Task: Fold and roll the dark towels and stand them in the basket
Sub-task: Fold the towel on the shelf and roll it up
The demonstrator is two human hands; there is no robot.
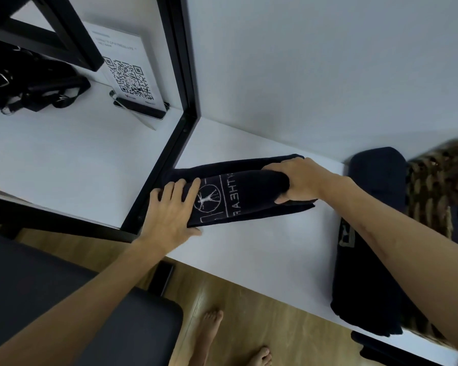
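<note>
Towel in hand: a dark towel (238, 191) with a white printed logo lies folded into a long strip on the white tabletop (262, 249), just right of the black frame post (167, 143).
Left hand: the left hand (169, 210) lies flat, fingers straight, pressing the strip's near end by the post.
Right hand: the right hand (299, 178) curls round the far end of the strip, fingers over the top and thumb beneath, so I judge a fold or the start of a roll.
Done: the folding of this towel looks mostly done; at least one dark towel (376, 173) seems already in the woven basket (428, 186), well right of the post.
Left: this towel is not yet rolled or stood up; another dark towel (365, 281) lies waiting near the tabletop's right end.
Count: three dark towels I can make out, though more dark cloth at the lower right is unclear; one basket, two hands.
</note>
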